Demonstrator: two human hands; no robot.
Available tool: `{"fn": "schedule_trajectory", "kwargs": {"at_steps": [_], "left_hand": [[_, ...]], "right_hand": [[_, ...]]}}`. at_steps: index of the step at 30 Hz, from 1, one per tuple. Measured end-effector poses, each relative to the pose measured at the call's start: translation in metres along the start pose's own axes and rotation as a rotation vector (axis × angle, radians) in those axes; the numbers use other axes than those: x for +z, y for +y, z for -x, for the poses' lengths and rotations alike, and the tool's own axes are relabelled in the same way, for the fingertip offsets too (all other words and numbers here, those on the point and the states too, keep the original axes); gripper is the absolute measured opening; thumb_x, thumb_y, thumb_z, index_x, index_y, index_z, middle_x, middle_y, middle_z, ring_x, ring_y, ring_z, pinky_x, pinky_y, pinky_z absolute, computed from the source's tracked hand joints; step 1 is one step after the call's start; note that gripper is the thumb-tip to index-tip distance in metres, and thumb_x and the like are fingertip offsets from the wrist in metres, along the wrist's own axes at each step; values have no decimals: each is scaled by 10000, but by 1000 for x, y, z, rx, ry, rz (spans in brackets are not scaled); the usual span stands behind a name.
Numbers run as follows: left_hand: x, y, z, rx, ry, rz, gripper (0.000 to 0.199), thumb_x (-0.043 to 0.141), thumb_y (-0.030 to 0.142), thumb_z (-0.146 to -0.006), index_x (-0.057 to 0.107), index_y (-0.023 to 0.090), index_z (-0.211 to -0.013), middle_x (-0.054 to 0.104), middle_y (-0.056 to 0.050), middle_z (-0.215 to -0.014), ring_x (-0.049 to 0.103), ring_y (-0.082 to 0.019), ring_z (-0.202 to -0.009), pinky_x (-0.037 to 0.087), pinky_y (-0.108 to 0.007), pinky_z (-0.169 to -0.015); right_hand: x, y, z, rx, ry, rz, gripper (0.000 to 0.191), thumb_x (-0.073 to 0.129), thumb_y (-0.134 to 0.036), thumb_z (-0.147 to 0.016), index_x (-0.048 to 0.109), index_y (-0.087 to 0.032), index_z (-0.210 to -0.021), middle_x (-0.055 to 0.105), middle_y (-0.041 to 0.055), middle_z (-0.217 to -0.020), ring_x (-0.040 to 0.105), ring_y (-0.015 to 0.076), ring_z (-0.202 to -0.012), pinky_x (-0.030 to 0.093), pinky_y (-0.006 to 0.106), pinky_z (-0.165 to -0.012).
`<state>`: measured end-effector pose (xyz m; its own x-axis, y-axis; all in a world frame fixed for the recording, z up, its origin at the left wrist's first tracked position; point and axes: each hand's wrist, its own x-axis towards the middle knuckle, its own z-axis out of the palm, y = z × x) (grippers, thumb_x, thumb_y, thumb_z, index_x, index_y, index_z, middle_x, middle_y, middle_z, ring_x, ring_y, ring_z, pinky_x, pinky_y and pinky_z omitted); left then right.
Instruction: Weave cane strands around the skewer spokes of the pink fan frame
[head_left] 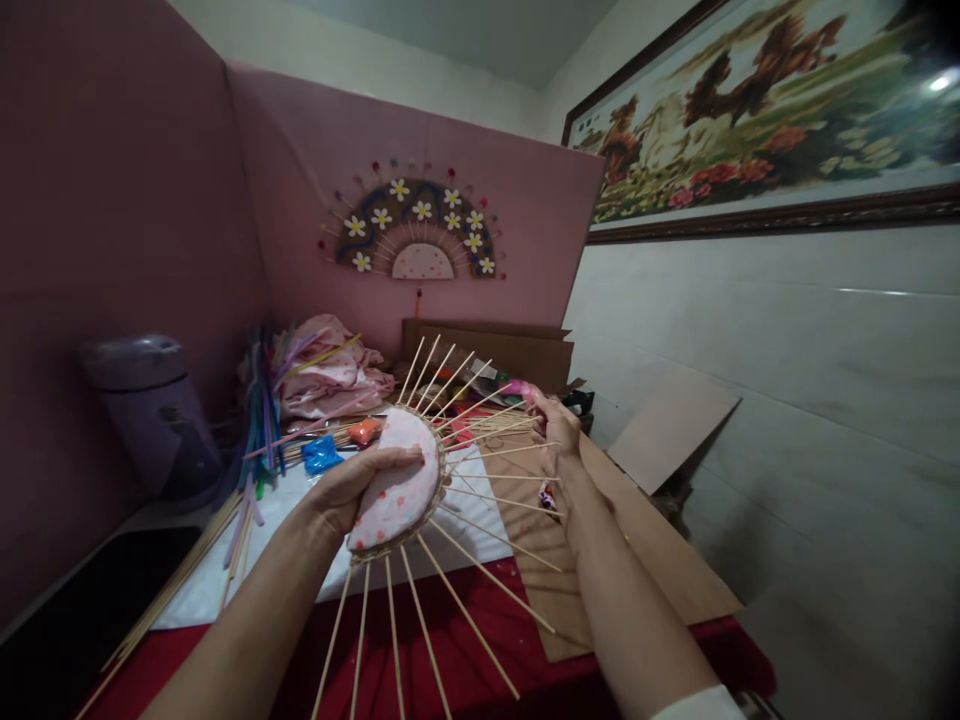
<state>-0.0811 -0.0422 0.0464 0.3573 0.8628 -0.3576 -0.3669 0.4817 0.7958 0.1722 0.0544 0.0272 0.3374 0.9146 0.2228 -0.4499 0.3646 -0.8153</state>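
Note:
My left hand [367, 480] is closed on a half-round, fabric-covered piece [399, 490], white with pink-red dots, its thumb lying across the face. Thin wooden sticks [469, 605] fan out from the curved edge of this piece, which is tilted over the table. At the far right of the fan, my right hand [556, 432] is closed, its fingers pinching a small glossy pink lump [521, 388] close to some stick tips. Whether the lump touches a stick I cannot tell.
Blue [322, 456] and orange packets [364, 431] lie on white paper [187, 600]. Coloured pipe cleaners [264, 400], bundled cloth [330, 370] and a lilac container [154, 420] stand left. Cardboard [660, 545] covers the right. A finished fan decoration [424, 220] hangs on the pink panel.

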Motion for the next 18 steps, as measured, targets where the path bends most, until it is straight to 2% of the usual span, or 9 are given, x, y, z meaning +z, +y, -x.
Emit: {"fn": "schedule_trajectory", "kwargs": {"at_steps": [3, 9, 13, 18], "left_hand": [[-2, 1, 0, 22, 42, 19, 127, 630, 145, -700, 642, 66, -799, 712, -115, -701, 667, -198, -602, 541, -285, -622], [-3, 3, -3, 38, 103, 27, 90, 646, 120, -678, 639, 66, -749, 703, -120, -652, 655, -196, -541, 538, -275, -556], [-2, 4, -2, 49, 85, 32, 87, 627, 135, -706, 647, 73, -763, 707, -113, -667, 658, -192, -559, 537, -271, -567], [-3, 5, -3, 65, 53, 77, 139, 636, 133, -699, 648, 44, -806, 704, -136, -692, 664, -212, -591, 546, -295, -595]], "right_hand": [[-1, 1, -2, 16, 13, -20, 343, 697, -286, -568, 370, -188, -527, 325, -115, -397, 196, 9, -304, 84, 154, -281], [2, -12, 4, 10, -108, -138, 371, 628, -308, -622, 290, -199, -515, 255, -113, -416, 158, 21, -328, 103, 165, -296], [0, -14, 6, -4, -148, -193, 383, 595, -284, -643, 249, -201, -503, 217, -109, -426, 157, 29, -343, 144, 171, -306], [-4, -9, 1, 26, -132, -200, 364, 587, -278, -625, 253, -201, -503, 220, -112, -415, 144, 30, -342, 143, 169, -302]]}}
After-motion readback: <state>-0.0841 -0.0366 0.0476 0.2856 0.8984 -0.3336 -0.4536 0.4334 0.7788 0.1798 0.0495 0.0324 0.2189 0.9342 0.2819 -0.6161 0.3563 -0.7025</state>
